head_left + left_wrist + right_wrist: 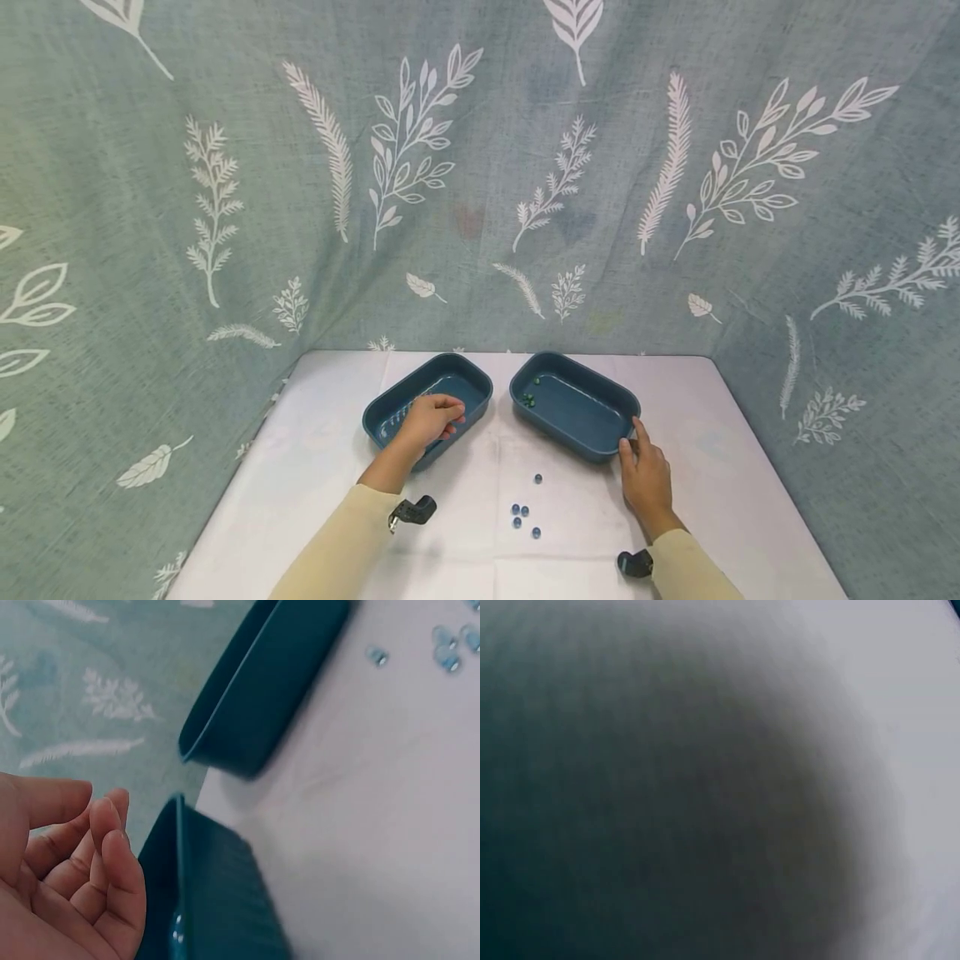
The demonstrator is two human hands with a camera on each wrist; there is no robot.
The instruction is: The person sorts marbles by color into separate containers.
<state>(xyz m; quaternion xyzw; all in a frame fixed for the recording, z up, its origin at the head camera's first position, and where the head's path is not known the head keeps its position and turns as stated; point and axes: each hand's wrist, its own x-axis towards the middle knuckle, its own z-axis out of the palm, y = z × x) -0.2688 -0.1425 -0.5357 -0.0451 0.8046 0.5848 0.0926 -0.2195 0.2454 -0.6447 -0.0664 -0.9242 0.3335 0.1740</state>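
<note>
My left hand [431, 418] hovers over the near side of the left blue tray [377, 398], fingers bent and thumb close to the fingertips. Nothing shows between them in the left wrist view, where the hand [71, 874] appears beside the tray's wall [225, 881]. Clear bluish marbles [387, 428] lie inside that tray. My right hand [648, 482] rests its fingertips against the near right corner of the second blue tray [558, 431]. Several green marbles [528, 401] sit at that tray's left end. The right wrist view is a dark blur.
Several blue marbles [516, 509] lie loose on the white tablecloth [465, 533] in front of the trays, one marble [537, 478] nearer the right tray. A leaf-patterned cloth [480, 208] stands behind and at both sides of the table.
</note>
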